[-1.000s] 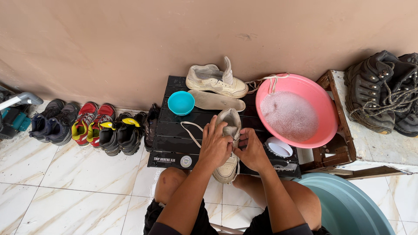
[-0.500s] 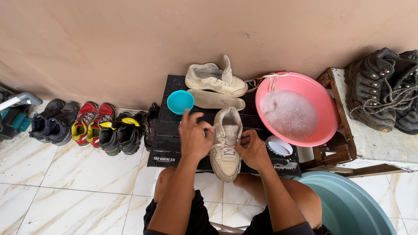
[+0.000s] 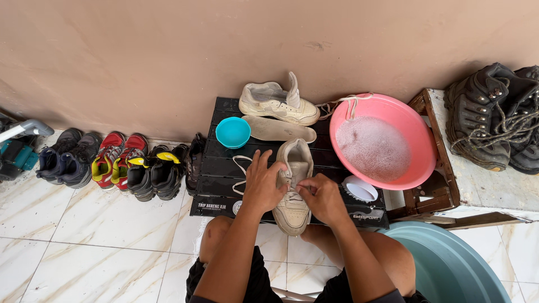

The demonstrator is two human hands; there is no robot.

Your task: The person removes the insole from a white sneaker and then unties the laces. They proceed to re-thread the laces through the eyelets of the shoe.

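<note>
- Left hand: fingers spread, resting on the left side of the beige sneaker, thumb at its laces.
- Right hand: fingers pinched together on the white lace over the tongue.
- Beige sneaker: lying on the black slatted tabletop, toe towards the person, between both hands.
- Behind it: a loose insole, a turquoise cup and a second sneaker.
- Right of it: a pink basin of foamy water.
</note>
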